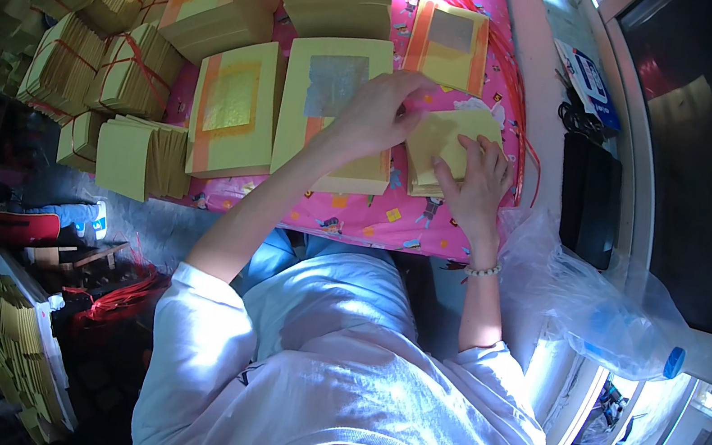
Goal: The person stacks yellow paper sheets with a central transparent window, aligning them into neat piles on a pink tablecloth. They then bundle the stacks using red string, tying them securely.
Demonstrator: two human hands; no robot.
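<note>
The right hand (479, 190), wearing a beaded bracelet (483, 270), lies with fingers spread on a low, layered stack of matte pale-yellow paper sheets (436, 143) at the right side of a glossy pink, cartoon-patterned tablecloth (357, 215). The left hand (379, 112) is curled at the stack's upper-left edge; whether its fingers grip a sheet, I cannot tell. Beside it stands a thick yellow paper block with a silvery square (298, 114). A blue-and-white packet with bold print (592, 85) lies farther right.
</note>
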